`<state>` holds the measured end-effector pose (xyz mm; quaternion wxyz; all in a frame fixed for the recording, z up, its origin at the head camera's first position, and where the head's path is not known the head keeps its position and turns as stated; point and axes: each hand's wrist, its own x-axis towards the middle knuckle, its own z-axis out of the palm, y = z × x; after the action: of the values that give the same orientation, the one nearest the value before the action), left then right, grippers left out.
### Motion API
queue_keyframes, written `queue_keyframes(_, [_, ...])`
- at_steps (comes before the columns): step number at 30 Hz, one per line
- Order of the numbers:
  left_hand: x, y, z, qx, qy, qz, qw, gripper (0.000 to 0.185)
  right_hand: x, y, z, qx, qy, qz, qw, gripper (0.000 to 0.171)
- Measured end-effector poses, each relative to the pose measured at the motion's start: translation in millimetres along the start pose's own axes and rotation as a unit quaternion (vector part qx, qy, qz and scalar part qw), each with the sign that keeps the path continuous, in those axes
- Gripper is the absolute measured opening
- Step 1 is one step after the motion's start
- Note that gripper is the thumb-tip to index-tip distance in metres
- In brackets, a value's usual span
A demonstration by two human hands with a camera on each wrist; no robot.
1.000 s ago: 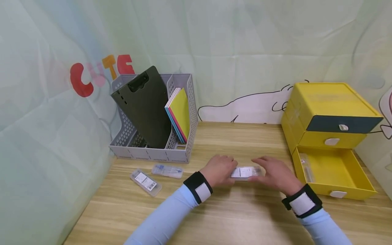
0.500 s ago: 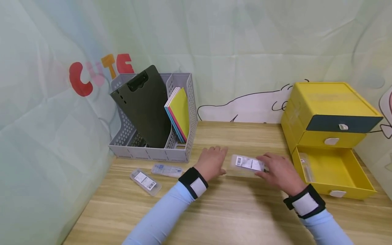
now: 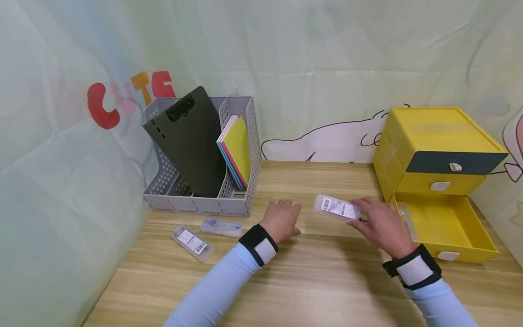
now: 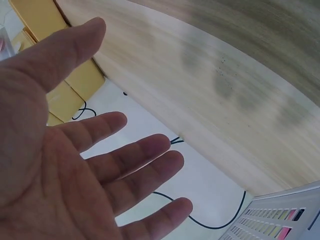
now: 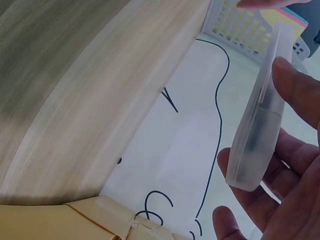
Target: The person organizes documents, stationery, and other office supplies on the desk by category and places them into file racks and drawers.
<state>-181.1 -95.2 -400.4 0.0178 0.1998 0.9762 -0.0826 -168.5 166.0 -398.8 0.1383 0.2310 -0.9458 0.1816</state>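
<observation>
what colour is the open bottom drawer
Yellow; the open drawer shows best in the head view.

The clear plastic case is a flat, oblong box with a white barcode label on its upper face. It is lifted off the wooden desk and tilted, gripped at its right end, just left of the open yellow drawer. Dark contents show dimly through its frosted wall.

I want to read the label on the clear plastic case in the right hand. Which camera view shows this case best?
The head view: the clear plastic case shows its whole labelled face there, gripped by the right hand. The right wrist view shows only its thin edge, with no label. The left wrist view shows the open left hand, not the case.
</observation>
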Motion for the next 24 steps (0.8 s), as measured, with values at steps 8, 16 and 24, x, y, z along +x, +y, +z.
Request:
queue_keyframes(8, [-1.7, 0.5, 2.0, 0.014, 0.002, 0.005, 0.9999, 0.06, -3.1, 7.3, -6.7, -0.003, 0.023, 0.029, 0.999, 0.058])
queue_keyframes(16, [-2.3, 2.4, 2.8, 0.019, -0.01, 0.0, 0.9998, 0.057, -16.0, 29.5, -24.6, -0.005, 0.031, 0.135, 0.99, 0.055])
queue_keyframes(24, [-2.3, 4.2, 2.2, 0.021, -0.016, -0.002, 0.9997, 0.054, -36.4, 62.2, -59.0, -0.021, -0.063, 0.266, 0.962, 0.059])
